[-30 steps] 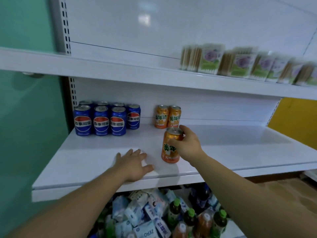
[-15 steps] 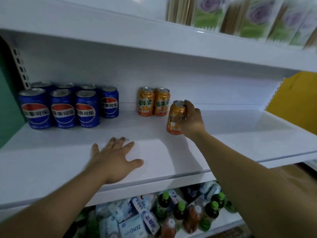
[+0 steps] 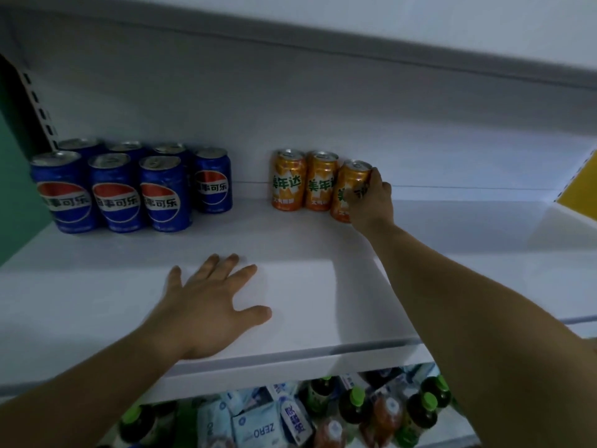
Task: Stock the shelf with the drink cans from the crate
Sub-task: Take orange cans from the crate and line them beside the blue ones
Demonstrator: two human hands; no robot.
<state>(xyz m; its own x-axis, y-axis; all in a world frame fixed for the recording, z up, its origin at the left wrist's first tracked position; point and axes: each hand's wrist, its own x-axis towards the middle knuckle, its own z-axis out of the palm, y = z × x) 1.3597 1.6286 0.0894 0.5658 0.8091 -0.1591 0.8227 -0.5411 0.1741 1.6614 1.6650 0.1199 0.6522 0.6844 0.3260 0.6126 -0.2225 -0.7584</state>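
My right hand [image 3: 371,202] grips an orange drink can [image 3: 347,192] at the back of the white shelf [image 3: 323,240]. The can stands slightly tilted right beside two other orange cans [image 3: 303,181], touching the nearer one. My left hand [image 3: 206,305] rests flat, fingers spread, on the front part of the shelf. Several blue cola cans [image 3: 129,185] stand in rows at the back left. The crate is not in view.
The upper shelf's underside [image 3: 323,50] hangs low overhead. A slotted upright [image 3: 38,108] and green wall are at the left, a yellow panel [image 3: 578,192] at the right. Below the shelf lie green-capped bottles [image 3: 355,405] and blue-white packets [image 3: 255,428].
My right hand has carried the orange can from near the shelf's front to the back, next to the two orange cans. The camera has moved closer and lower; my left hand stays flat.
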